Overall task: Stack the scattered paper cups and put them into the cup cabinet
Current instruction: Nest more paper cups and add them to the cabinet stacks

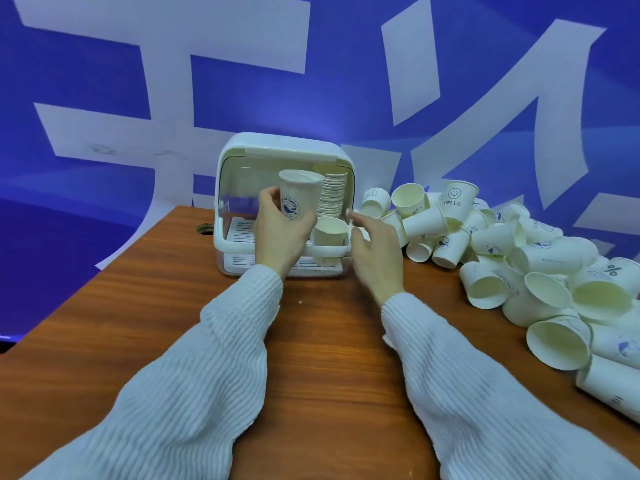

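Office-like room: printed blue backdrop (104, 81)

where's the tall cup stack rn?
Head view, centre: the tall cup stack stands inside the cup cabinet, right side, behind the cup gripped by the left hand.

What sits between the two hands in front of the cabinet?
In the head view, a short paper cup stands between the left hand and right hand, at the cabinet's front.
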`<state>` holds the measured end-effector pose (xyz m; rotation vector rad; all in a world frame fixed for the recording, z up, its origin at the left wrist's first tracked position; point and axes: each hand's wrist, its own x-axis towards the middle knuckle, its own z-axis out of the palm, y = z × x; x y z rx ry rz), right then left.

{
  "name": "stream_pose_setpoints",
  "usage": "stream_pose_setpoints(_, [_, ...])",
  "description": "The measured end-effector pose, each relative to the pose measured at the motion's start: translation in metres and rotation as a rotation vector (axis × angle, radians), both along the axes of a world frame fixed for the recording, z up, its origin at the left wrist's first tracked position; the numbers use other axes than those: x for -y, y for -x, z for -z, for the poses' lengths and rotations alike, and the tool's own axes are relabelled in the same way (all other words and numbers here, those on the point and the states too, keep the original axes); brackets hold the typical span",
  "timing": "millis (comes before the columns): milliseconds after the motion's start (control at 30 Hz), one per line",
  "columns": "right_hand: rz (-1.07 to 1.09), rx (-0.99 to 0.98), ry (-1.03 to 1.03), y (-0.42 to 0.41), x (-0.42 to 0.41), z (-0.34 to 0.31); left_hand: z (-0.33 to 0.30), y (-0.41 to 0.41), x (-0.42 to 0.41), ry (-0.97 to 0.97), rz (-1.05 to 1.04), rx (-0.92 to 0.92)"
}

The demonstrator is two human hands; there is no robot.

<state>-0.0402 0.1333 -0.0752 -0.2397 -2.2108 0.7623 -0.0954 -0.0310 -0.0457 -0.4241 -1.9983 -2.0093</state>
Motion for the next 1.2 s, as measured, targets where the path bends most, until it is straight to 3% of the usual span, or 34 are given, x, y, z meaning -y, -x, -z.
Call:
stream_pose_setpoints(133, [0.074, -0.073, 0.15, -0.028, 0.0, 0.029, -0.007, 0.007, -0.013, 0.118, 0.061, -0.044])
stream_pose_setpoints(267, [0.136, -0.089, 0.413, -0.034, -0.013, 0.032, -0.009, 0.021, -0.038, 0.405, 0.051, -0.117])
stream_pose_setpoints(400, [0.163, -0.109, 0.469, -0.035, -0.02, 0.033, -0.012, 0.032, -0.055, 0.549, 0.022, -0.156])
stream_pose_setpoints(567, [0.171, -0.107, 0.49, -0.033, -0.023, 0.034, -0.013, 0.039, -0.059, 0.578, 0.002, -0.19])
stream_pose_setpoints(667, [0.17, -0.093, 0.492, -0.031, -0.025, 0.036, -0.006, 0.04, -0.059, 0.72, 0.034, -0.184])
stream_pose_setpoints(800, [0.177, -0.091, 0.46, -0.033, -0.025, 0.035, 0.015, 0.034, -0.058, 1.209, -0.155, -0.292])
stream_pose_setpoints(933, [0.239, 0.053, 0.098, -0.03, -0.04, 0.039, 0.023, 0.033, -0.057, 1.365, -0.138, -0.35])
stream_pose_setpoints(1000, [0.24, 0.22, 0.019, -0.025, -0.05, 0.047, 0.02, 0.031, -0.057, 1.35, -0.141, -0.353])
stream_pose_setpoints(1067, [0.278, 0.326, 0.045, -0.024, -0.055, 0.05, 0.02, 0.019, -0.055, 1.174, -0.209, -0.494])
stream_pose_setpoints(1133, [0.348, 0.26, 0.13, -0.028, -0.053, 0.046, 0.025, 0.001, -0.057, 0.911, -0.204, -0.718])
stream_pose_setpoints(1200, [0.397, 0.109, 0.319, -0.037, -0.048, 0.035, 0.036, -0.018, -0.068, 0.758, -0.024, -0.855])
